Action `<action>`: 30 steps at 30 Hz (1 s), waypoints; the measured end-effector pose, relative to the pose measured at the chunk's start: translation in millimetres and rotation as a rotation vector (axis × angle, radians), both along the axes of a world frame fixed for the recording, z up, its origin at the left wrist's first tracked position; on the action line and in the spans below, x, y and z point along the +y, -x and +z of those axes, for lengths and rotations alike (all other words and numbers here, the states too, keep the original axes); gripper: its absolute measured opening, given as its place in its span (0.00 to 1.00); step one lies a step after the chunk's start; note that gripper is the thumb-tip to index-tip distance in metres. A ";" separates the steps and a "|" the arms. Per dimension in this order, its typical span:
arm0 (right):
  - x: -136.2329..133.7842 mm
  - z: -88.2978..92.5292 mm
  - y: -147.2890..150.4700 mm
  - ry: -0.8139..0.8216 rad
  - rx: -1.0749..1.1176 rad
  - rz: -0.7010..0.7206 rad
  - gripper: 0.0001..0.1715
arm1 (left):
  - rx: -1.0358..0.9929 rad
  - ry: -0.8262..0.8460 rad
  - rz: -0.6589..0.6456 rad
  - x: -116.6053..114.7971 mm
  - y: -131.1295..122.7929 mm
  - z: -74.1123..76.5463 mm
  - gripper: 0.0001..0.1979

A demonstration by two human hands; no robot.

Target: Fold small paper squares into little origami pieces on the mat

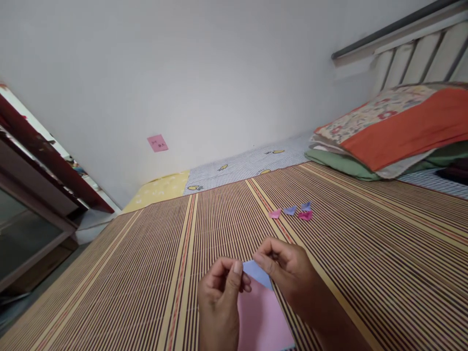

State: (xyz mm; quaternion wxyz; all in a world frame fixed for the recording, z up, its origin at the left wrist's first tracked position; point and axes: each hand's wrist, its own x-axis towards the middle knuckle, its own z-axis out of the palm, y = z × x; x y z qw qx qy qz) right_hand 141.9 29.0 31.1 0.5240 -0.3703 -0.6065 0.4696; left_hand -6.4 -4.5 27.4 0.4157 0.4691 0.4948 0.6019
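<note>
Between my two hands is a small piece of blue paper, pinched at its upper corners. My left hand grips its left corner between thumb and fingers. The right corner is pinched by my right hand. Below the blue paper lies a pink sheet of paper, partly covered by my left hand. Farther forward on the striped mat rest several small folded papers: a pink one, a blue one, another blue one and a magenta one.
A stack of folded bedding with an orange and floral top lies at the right, near a radiator. A pink note is stuck to the white wall. Checked and yellow cloth borders the mat along the wall.
</note>
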 end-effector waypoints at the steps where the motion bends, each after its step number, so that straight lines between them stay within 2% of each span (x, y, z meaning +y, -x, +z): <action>1: 1.4 -2.0 -0.3 0.019 0.007 0.020 0.18 | -0.008 0.003 -0.001 0.1 0.8 0.2 0.19; 4: 7.4 -9.0 -0.4 0.108 0.130 0.096 0.19 | -0.051 -0.014 -0.024 1.8 1.7 0.4 0.20; 9: 13.7 -14.7 2.5 0.210 0.337 0.181 0.23 | -0.063 -0.005 -0.039 2.3 -5.1 3.7 0.13; 13: 12.2 -14.6 7.2 0.244 0.375 0.246 0.25 | -0.138 -0.009 -0.071 0.5 -10.3 3.1 0.13; 21: 6.3 -8.2 10.1 0.280 0.463 0.342 0.24 | -0.147 -0.037 -0.155 2.2 -6.0 -6.4 0.09; 26: 7.4 -9.6 10.8 0.253 0.426 0.280 0.24 | -0.123 -0.055 -0.135 -0.2 -9.0 -4.0 0.10; 28: 7.7 -10.3 11.4 0.202 0.349 0.208 0.24 | -0.128 -0.056 -0.061 0.2 -11.0 -3.5 0.10; 30: 6.2 -9.0 12.6 0.146 0.286 0.117 0.23 | -0.152 -0.103 0.076 1.5 -12.9 -3.8 0.11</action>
